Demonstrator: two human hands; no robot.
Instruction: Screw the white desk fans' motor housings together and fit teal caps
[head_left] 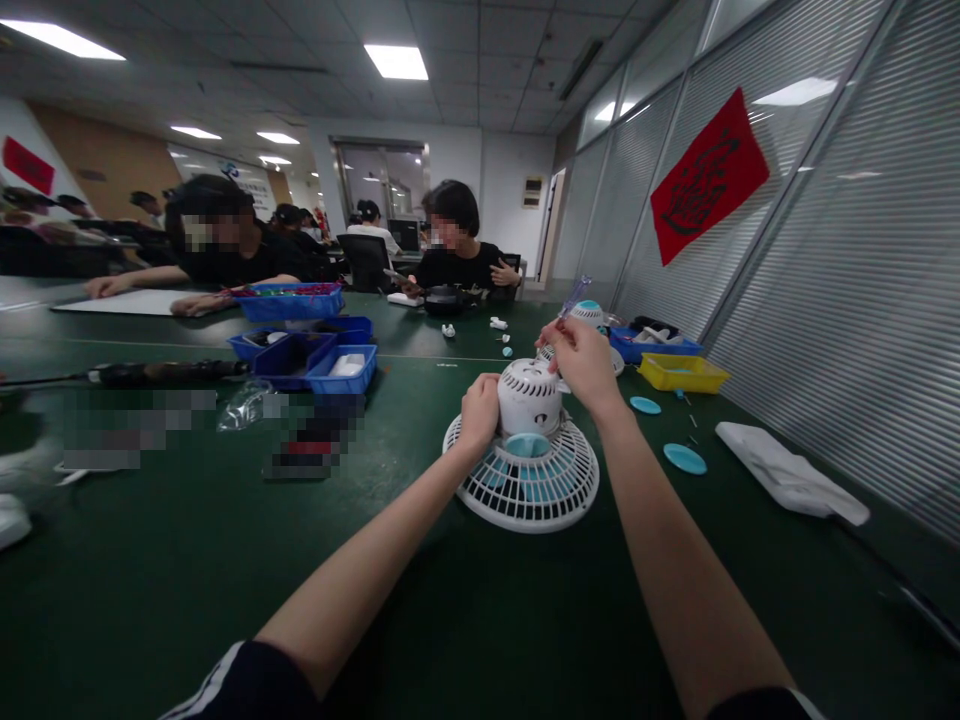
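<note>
A small white fan with light-blue blades lies grille-down on the green table in front of me. My left hand grips the left side of its rounded motor housing. Above the right side of the housing, my right hand is closed around what looks like a screwdriver with a clear purplish handle. Its tip is hidden by my fingers and the housing, so contact cannot be seen. Just behind my right hand stands another white fan part with a light-blue top.
At right are a yellow tray, a blue bin, light-blue discs and a white elongated part. Several blue bins, a plastic bag and a black-handled tool lie left. Two people sit across the table.
</note>
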